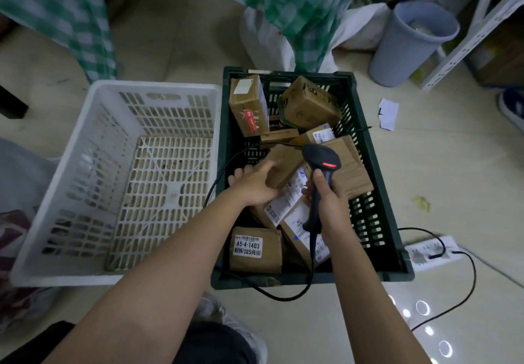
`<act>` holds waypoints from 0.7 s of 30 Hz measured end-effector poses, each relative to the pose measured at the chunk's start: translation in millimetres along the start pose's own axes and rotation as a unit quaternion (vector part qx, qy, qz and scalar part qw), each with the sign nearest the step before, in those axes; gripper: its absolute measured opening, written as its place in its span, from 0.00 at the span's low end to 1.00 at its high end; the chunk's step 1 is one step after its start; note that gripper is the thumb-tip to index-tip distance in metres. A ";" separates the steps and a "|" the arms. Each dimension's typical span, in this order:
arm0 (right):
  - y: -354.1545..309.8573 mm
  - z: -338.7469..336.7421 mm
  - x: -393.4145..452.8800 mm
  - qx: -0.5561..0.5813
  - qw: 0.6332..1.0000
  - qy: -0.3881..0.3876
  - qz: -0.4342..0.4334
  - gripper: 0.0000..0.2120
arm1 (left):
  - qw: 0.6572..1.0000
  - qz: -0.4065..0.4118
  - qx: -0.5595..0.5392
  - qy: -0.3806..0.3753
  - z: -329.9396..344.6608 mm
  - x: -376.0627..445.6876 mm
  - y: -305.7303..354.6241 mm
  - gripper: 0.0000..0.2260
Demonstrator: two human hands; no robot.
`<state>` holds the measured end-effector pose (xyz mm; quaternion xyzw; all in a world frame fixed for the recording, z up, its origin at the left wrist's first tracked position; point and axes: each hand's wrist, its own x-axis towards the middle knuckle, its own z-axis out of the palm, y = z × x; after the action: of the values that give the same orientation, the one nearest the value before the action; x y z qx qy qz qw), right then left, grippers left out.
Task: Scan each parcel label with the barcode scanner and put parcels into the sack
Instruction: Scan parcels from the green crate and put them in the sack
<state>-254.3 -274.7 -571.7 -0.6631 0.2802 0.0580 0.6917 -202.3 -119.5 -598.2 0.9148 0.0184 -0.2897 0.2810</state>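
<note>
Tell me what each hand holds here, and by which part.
The right hand grips the scanner by its handle. The left hand holds a parcel at its near left corner, fingers curled round the edge.

Held parcel (279,169) label part-hidden by hands; sack (295,9) top cut off.

Parcel (256,250) at 6 o'clock in green crate (377,193): white label (247,245) reads "45-4-1403", below it "5元" among characters too small to tell. Other parcels' labels: barcodes, print unreadable.
</note>
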 end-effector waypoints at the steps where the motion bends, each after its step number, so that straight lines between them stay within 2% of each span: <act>1: -1.9 -0.4 -5.1 0.004 1.000 -0.001 -0.002 0.15 | 1.000 0.009 0.010 0.015 -0.8 -7.4 4.2 0.29; 5: -15.6 1.1 -30.5 0.019 1.000 -0.006 -0.018 0.13 | 0.997 0.027 0.028 0.067 -5.8 -41.0 14.6 0.29; 7: -24.6 3.3 -46.7 0.010 0.999 -0.021 -0.043 0.15 | 0.996 0.028 -0.031 0.079 -18.2 -60.4 7.7 0.29; 9: -35.4 9.1 -63.6 0.003 0.997 -0.046 -0.064 0.15 | 0.987 0.030 -0.137 0.075 -39.2 -85.1 -3.5 0.29; 11: -50.3 23.0 -83.3 0.003 0.994 -0.079 -0.079 0.16 | 0.973 0.031 -0.210 0.090 -63.2 -115.9 -15.4 0.27; 15: -76.4 67.6 -126.5 0.002 0.980 -0.153 -0.126 0.07 | 0.939 0.008 -0.302 0.162 -100.5 -176.2 -51.4 0.27; 18: -86.8 106.5 -155.9 -0.041 0.966 -0.210 -0.146 0.03 | 0.904 -0.003 -0.370 0.214 -116.0 -214.7 -88.0 0.29; 21: -89.9 148.7 -176.1 -0.074 0.958 -0.229 -0.156 0.06 | 0.864 -0.009 -0.434 0.255 -122.1 -241.6 -120.0 0.29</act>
<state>-314.8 -92.3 -415.8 -0.7168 0.0019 0.1205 0.6868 -363.3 76.7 -445.8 0.7419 0.2214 -0.0113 0.6328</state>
